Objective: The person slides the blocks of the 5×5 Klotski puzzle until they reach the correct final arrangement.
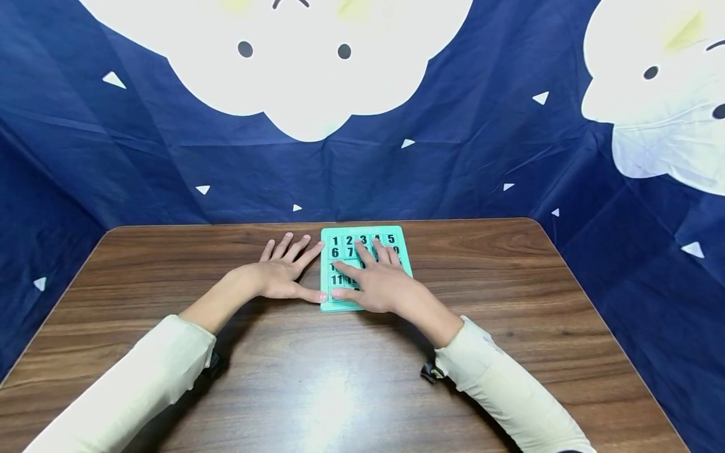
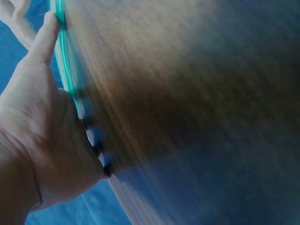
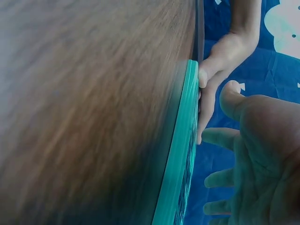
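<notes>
The board (image 1: 352, 258) at frame centre lies directly below the right hand (image 1: 378, 280), fingers spread; the left hand (image 1: 281, 274), fingers also spread, adjoins its left edge.

My feeds: head, above, facing forward-down over tabletop (image 1: 272, 365); wrist pair, close, low, turned sideways, both sharing the green board (image 3: 180, 140)

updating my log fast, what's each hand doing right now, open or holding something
Left hand: open, fingers spread, thumb at the edge of the flat turquoise squarish number board.
Right hand: open, spread over the board, holding nothing.
</notes>
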Demonstrator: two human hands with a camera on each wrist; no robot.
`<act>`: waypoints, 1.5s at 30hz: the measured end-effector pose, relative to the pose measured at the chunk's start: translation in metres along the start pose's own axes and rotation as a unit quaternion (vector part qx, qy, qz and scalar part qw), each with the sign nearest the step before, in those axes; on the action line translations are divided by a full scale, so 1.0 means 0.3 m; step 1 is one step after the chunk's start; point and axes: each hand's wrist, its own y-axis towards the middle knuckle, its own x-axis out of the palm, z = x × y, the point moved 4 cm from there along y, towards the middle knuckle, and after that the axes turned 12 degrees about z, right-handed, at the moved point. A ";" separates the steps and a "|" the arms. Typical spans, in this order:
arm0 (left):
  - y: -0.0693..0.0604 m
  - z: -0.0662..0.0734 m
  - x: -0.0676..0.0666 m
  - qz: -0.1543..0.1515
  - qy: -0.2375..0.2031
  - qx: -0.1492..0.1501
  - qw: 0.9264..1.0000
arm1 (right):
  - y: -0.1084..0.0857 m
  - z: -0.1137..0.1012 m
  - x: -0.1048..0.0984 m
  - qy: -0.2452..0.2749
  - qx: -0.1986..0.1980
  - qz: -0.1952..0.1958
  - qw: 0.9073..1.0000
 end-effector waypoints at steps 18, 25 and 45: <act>-0.003 -0.001 0.004 0.003 -0.005 -0.001 1.000 | -0.095 -0.013 0.006 -0.013 -0.003 -0.016 1.000; -0.002 0.000 0.004 0.002 -0.004 0.000 1.000 | -0.059 -0.057 0.013 -0.026 0.012 -0.018 0.999; -0.009 0.004 -0.001 0.011 -0.008 0.003 1.000 | -0.232 0.169 -0.024 0.034 0.026 0.048 0.998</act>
